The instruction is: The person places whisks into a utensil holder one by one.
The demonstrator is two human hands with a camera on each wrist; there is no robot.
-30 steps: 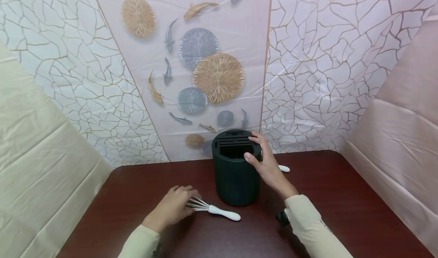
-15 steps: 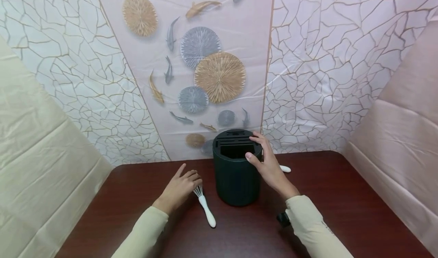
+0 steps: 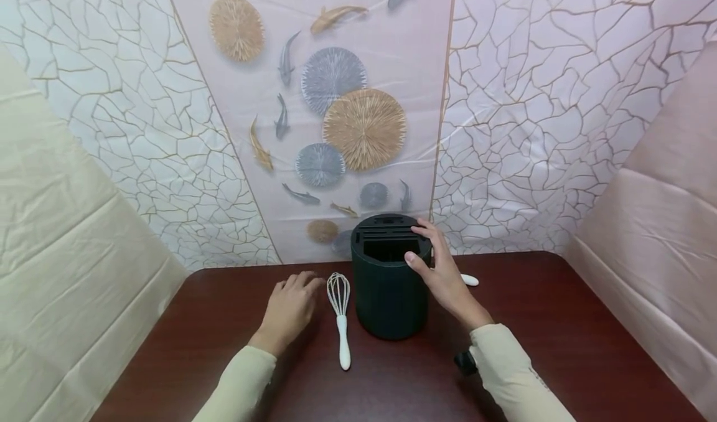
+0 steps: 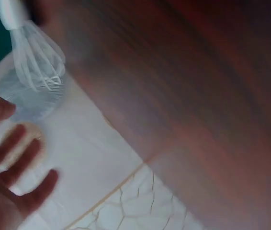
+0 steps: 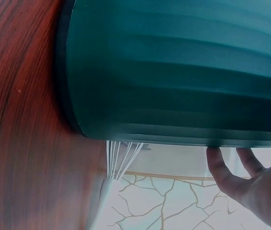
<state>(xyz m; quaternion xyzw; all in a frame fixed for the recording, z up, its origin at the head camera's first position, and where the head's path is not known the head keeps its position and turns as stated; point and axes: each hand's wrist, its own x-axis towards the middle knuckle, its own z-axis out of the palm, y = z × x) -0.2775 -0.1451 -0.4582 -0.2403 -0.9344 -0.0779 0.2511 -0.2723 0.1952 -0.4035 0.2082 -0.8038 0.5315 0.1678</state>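
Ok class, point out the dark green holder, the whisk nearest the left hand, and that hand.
Dark green holder (image 3: 391, 288), head view: front outer wall.
Whisk (image 3: 342, 325), head view: top of its handle.
Left hand (image 3: 290, 310), head view: back of the hand.

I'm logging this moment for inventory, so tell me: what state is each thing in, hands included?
Green holder: upright on the table, top compartment open, nothing sticking out.
Whisk: lying on the table, not held.
White-handled utensil: not held, mostly hidden by the holder in the head view.
Left hand: fingers apart, holding nothing.
Right hand: holding the holder by its rim.
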